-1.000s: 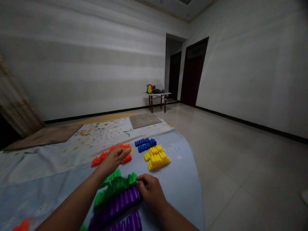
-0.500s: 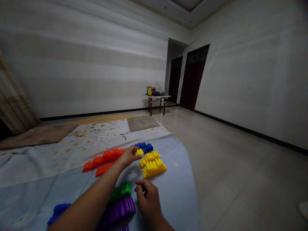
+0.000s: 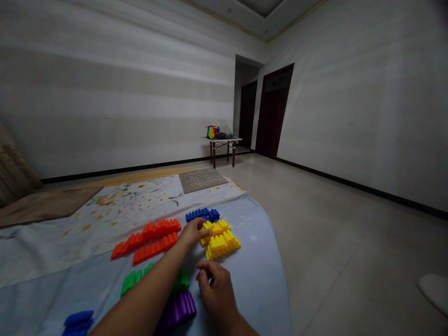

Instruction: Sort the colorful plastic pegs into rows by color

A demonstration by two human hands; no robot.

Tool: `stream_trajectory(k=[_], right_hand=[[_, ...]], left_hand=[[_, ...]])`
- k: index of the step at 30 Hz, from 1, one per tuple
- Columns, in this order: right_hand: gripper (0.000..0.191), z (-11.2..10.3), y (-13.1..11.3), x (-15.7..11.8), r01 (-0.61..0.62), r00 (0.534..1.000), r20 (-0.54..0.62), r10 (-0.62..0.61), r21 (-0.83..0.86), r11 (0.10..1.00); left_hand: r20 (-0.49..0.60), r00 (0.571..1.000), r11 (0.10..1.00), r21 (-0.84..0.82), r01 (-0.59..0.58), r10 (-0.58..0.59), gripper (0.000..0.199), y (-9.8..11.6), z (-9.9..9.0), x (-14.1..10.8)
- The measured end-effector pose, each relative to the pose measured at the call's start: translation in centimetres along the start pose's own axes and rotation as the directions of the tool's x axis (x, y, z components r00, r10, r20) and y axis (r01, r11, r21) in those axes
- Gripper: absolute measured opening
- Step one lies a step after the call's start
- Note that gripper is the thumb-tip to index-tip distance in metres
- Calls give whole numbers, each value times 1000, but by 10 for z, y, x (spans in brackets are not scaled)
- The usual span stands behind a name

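My left hand [image 3: 192,233] reaches across to the yellow ridged plastic blocks [image 3: 222,245], its fingers closed on a yellow block [image 3: 207,226] at the far left end of that group. Its fingers partly cover the held block. Close to the near side of the yellow group, my right hand [image 3: 217,285] rests with curled fingers, and nothing shows in them. Blue ridged blocks [image 3: 203,214] lie just beyond my left hand. To its left are two rows of orange-red blocks [image 3: 156,246]. My left forearm partly hides green blocks [image 3: 131,281] and purple blocks [image 3: 179,310].
More blue blocks [image 3: 78,322] lie at the lower left. A pale blue cloth [image 3: 259,270] covers the rounded table, with a floral cloth [image 3: 136,200] and a brown mat [image 3: 203,180] farther off. A small table [image 3: 224,140] with a colourful bag stands by the far wall.
My left hand has brought the yellow block slightly down and toward the yellow group. My right hand has hardly moved. The view has turned a little to the right.
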State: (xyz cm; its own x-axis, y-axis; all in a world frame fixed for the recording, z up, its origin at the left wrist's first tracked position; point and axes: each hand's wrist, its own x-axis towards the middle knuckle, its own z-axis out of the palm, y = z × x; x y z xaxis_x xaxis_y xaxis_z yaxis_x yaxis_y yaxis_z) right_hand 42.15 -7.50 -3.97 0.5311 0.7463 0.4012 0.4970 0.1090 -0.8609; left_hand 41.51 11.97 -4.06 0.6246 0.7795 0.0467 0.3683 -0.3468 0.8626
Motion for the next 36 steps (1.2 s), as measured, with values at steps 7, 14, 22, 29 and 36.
stream_trajectory(k=[7,14,22,29,36], right_hand=[[23,-1,1,1,14,1000,-12,-14,-1,1000],[23,-3,-1,1,16,1000,-15,-16,0,1000],[23,-2,1,0,5,1000,3,-5,-10,1000],[22,-2,1,1,20,1000,-11,-20,-15,1000],[22,-2,0,0,25,1000,-14,-25,-10,1000]], left_hand=[[38,999,1000,-9,-2,2,45,-1,3,-3],[64,998,999,-42,5,-2,53,5,-2,-5],[59,997,998,-47,-40,43,49,4,-1,-1],[38,998,999,17,-43,42,46,12,2,-2],[46,998,999,30,-35,34,51,7,-1,-1]])
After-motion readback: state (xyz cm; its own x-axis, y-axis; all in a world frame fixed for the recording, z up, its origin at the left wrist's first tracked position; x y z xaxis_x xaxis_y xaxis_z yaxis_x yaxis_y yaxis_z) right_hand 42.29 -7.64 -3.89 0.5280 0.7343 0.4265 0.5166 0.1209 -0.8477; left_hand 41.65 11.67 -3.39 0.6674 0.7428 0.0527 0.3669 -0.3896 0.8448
